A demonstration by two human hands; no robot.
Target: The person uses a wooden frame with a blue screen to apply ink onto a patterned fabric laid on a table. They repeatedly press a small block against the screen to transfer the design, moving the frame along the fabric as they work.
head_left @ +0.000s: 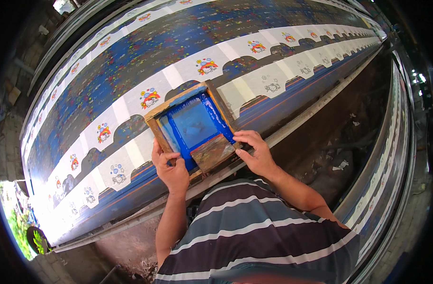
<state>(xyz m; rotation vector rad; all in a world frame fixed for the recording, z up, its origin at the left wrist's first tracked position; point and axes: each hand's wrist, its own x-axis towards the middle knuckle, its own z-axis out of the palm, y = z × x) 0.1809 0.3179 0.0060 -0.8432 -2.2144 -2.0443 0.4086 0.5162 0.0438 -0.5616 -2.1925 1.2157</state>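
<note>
Both my hands grip a wooden screen-printing frame (152, 124), tilted over the near edge of a long printing table (292, 97). Blue ink lines the inside edges of its mesh (193, 122), which is paler blue in the middle. My left hand (171, 168) is closed on the frame's left side, thumb bent over the rim. At the lower right corner, my right hand (255, 152) pinches the frame between thumb and fingers. A stained wooden squeegee (211, 154) lies across the frame's near side, by my right fingertips; its lower edge is hidden in the frame.
Strips of white fabric pieces (171, 83) with colourful cartoon prints run along the table. The nearer strip (119, 176) carries outlines, some with blue added. Beyond the table's edge rail (316, 105) is a dark aisle floor (342, 142) with scraps. Another printing table (377, 189) stands at right.
</note>
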